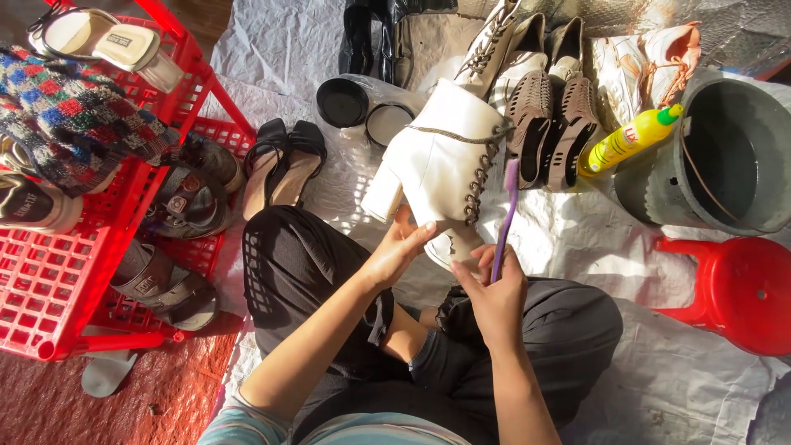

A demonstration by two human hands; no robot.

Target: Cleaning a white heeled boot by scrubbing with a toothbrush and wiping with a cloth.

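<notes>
On your far left, the red crate [58,280] carries sandals and a chequered cloth [70,115], well clear of the work. Your left hand [395,251] is closed around the foot of the white boot [445,161], fingers wrapped over the sole edge, holding it heel-up above your lap. Your right hand [494,292] pinches the purple toothbrush [507,214] by its lower handle, bristles raised beside the laces. You look to be mid-scrub on the boot's laced side; the next stroke calls for a steady hold and a light touch around the eyelets. Farther right lie brown shoes [552,124], a yellow bottle [630,138], a grey bucket [733,156] and a red stool [741,288]. The boot's toe is hidden behind your hands, and the bristles are hard to make out.
</notes>
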